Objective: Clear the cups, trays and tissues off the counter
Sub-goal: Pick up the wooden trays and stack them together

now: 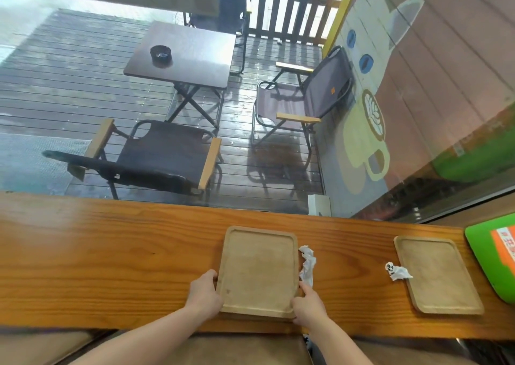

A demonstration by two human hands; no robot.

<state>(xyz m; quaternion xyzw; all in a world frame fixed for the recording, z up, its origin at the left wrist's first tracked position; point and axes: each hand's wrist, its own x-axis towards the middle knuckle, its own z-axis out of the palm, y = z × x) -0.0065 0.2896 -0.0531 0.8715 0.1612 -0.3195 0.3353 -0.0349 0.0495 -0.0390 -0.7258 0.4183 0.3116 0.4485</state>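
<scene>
Tray (257,270) flat on surface (111,253), stiff, light wood, best lifted by long edges where left hand (204,295) and right hand (308,306) fingers grip; crumpled tissue (307,265) touching tray's right rim, soft, pinchable.

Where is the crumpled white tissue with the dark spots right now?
The crumpled white tissue with dark spots lies on the long wooden counter, right of centre in the head view, against the left edge of the far-right wooden tray.
</scene>
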